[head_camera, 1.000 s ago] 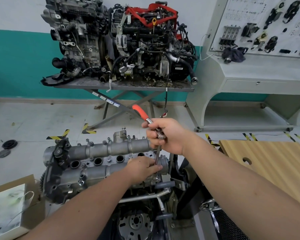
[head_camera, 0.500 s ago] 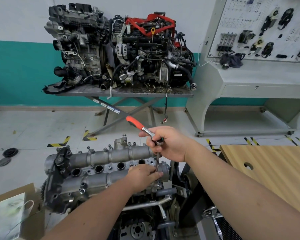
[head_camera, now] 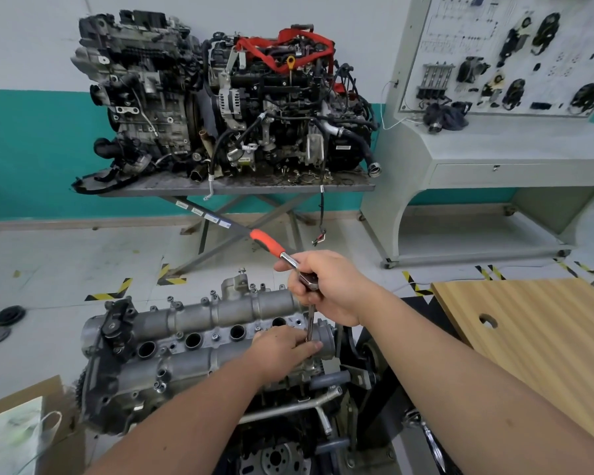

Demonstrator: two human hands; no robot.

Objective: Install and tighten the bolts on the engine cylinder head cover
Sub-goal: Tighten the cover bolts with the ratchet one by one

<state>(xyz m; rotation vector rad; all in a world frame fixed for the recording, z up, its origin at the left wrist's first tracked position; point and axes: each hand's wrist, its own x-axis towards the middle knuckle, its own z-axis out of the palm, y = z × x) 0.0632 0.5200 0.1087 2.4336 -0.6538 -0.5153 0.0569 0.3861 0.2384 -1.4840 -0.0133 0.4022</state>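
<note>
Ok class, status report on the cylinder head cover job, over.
Right hand grips ratchet head. Left hand pinches the extension bar at the cylinder head cover. Nothing in the way.

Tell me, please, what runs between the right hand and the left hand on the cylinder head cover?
In the head view, a thin extension bar runs from right hand down to left hand.

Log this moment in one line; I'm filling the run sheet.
right hand grips ratchet | left hand steadies extension | cylinder head cover

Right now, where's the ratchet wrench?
Head view, centre: the ratchet wrench is gripped at its head by the right hand, its extension running down to the cylinder head cover beside the left hand.
</note>
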